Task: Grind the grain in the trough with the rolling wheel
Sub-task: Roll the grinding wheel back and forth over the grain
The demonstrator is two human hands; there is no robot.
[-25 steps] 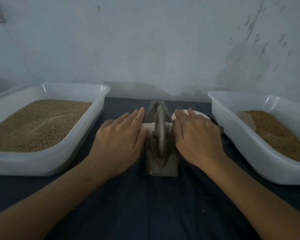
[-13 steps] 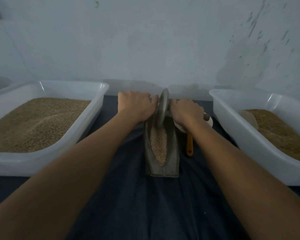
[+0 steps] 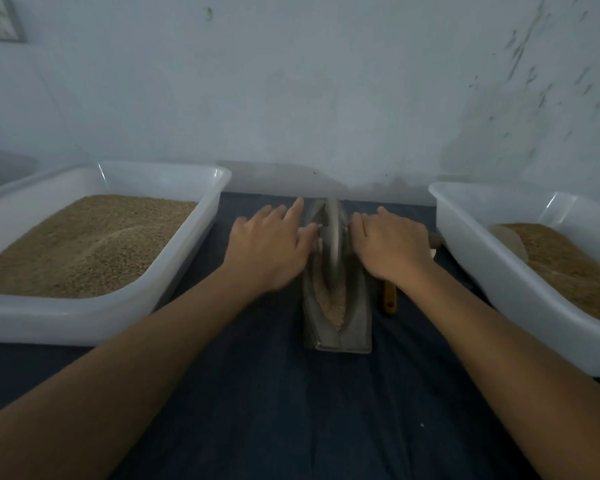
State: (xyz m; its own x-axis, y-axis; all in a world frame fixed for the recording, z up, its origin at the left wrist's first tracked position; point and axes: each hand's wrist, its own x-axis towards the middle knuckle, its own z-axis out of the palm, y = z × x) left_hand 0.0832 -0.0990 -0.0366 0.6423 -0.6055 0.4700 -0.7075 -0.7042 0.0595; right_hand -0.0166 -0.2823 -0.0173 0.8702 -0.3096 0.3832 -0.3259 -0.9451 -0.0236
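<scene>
A grey boat-shaped trough (image 3: 355, 327) lies lengthwise on the dark cloth, with brownish grain (image 3: 335, 306) along its groove. A metal rolling wheel (image 3: 331, 244) stands upright in the trough near its middle. My left hand (image 3: 271, 247) lies palm down on the wheel's axle left of the disc, fingers stretched forward. My right hand (image 3: 390, 244) presses the axle on the other side, fingers straight. The axle itself is mostly hidden under both hands.
A white tub (image 3: 174, 271) of whole grain sits on the left, and a white tub (image 3: 492, 271) of finer brown meal with a pale scoop (image 3: 510, 240) on the right. A brush's wooden handle (image 3: 390, 297) lies right of the trough. A wall stands close behind.
The wheel was at the trough's middle, rolled to the far end, and has now come back toward me to the middle. Both hands moved with it.
</scene>
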